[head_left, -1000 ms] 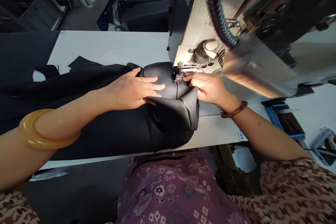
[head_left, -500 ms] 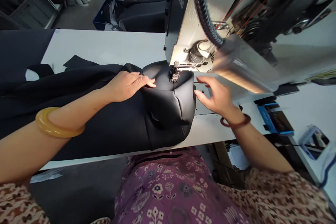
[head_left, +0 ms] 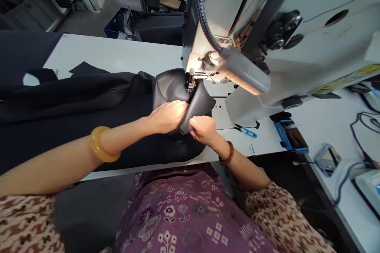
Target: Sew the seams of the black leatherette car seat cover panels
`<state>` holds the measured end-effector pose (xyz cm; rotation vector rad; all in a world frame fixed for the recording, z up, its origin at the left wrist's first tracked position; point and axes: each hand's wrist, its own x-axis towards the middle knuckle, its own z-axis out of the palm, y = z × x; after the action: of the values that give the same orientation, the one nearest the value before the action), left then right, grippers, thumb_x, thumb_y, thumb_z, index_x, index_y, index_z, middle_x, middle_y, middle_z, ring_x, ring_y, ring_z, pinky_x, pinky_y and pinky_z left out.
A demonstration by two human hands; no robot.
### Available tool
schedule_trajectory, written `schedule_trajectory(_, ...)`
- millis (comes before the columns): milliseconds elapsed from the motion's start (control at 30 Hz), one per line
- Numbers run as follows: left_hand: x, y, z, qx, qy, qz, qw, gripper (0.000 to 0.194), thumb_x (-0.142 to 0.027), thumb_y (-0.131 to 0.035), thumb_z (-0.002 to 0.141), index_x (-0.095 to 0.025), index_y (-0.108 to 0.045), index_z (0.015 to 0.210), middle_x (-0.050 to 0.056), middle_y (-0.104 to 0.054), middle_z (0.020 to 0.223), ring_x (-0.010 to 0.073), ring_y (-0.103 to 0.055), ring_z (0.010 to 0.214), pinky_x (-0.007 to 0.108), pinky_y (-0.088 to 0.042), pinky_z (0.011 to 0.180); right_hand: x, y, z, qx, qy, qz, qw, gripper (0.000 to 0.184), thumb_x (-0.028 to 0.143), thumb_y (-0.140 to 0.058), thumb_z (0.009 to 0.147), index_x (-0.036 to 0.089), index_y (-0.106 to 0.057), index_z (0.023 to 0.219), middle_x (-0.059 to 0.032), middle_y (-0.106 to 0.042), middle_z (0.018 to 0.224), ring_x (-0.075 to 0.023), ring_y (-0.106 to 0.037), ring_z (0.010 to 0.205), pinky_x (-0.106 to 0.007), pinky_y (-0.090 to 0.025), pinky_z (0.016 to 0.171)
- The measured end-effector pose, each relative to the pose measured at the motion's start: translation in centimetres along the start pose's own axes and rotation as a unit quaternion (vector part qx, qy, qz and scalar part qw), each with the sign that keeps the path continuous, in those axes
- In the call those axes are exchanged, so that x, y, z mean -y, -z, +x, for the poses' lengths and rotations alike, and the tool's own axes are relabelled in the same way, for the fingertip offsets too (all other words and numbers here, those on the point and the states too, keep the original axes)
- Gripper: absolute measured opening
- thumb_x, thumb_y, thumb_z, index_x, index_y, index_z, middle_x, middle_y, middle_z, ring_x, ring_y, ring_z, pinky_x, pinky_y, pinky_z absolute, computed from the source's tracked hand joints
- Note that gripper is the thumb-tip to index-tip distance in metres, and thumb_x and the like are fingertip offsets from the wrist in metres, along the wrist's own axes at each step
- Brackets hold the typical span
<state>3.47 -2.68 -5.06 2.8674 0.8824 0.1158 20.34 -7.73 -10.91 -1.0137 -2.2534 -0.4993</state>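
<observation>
A black padded vinyl cover (head_left: 170, 87) lies bunched on the sewing table, with its long dark body (head_left: 74, 126) stretching off to the left. Its end sits under the presser foot (head_left: 191, 82) of an industrial sewing machine (head_left: 237, 47). My left hand (head_left: 168, 116) grips the folded material just in front of the foot. My right hand (head_left: 203, 129) pinches the turned-up flap (head_left: 198, 106) of the same cover. The two hands nearly touch, and the needle is hidden by the machine and the material.
Blue-handled thread snips (head_left: 245, 129) lie on the white table (head_left: 113, 53) right of the cover. A blue-edged holder (head_left: 289, 136) stands at the table's right edge, with cables (head_left: 360, 126) on a bench beyond. A blue bin (head_left: 114, 23) sits on the floor behind.
My right hand has come back from the machine bed onto the flap. My left hand has moved down to the fold, and the cover's end is now folded upward. My view has swung right.
</observation>
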Motion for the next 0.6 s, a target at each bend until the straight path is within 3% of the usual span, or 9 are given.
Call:
schedule_trajectory(133, 0.2, -2.0, 0.0, -0.057, 0.034, -0.015, 0.998, 0.029, -0.023, -0.032, 0.091, -0.01, -0.058, 0.094, 0.012, -0.065, 0.094, 0.0198, -0.063, 0.086, 0.028, -0.051, 0.077, 0.4, -0.6, -0.8, -0.021, -0.002, 0.027, 0.999, 0.035, 0.022, -0.032, 0.09, 0.018, -0.056, 0.066, -0.0022, -0.051, 0.053, -0.0136, -0.043, 0.051, -0.027, -0.03, 0.053)
schedule_trajectory(367, 0.1, -3.2, 0.8, -0.127, 0.024, 0.005, 0.992, 0.028, -0.025, -0.039, 0.086, -0.01, -0.063, 0.082, 0.012, -0.066, 0.076, 0.022, -0.064, 0.073, 0.03, -0.049, 0.063, 1.0, 0.2, -2.3, -0.016, -0.055, 0.071, 0.996, 0.029, 0.02, -0.035, 0.089, 0.019, -0.051, 0.064, -0.0016, -0.049, 0.052, -0.0138, -0.042, 0.05, -0.028, -0.031, 0.052)
schedule_trajectory(467, -0.4, -2.9, 1.5, -0.156, 0.03, 0.018, 0.987, 0.033, -0.026, -0.038, 0.087, -0.011, -0.065, 0.074, 0.012, -0.066, 0.07, 0.0218, -0.064, 0.066, 0.03, -0.044, 0.055, 1.1, 0.3, -3.3, -0.011, -0.085, 0.065, 0.994, 0.031, 0.022, -0.035, 0.09, 0.02, -0.049, 0.062, -0.0013, -0.048, 0.053, -0.0131, -0.043, 0.051, -0.027, -0.032, 0.052)
schedule_trajectory(600, -1.8, -0.8, 1.9, -0.185, 0.017, 0.032, 0.982, 0.054, -0.035, -0.026, 0.095, -0.014, -0.065, 0.064, 0.01, -0.065, 0.061, 0.0199, -0.061, 0.059, 0.028, -0.035, 0.049, -0.3, 0.0, -5.9, -0.005, -0.137, 0.048, 0.989, 0.033, 0.022, -0.037, 0.089, 0.02, -0.045, 0.057, 0.0007, -0.044, 0.05, -0.0116, -0.04, 0.048, -0.025, -0.029, 0.05)
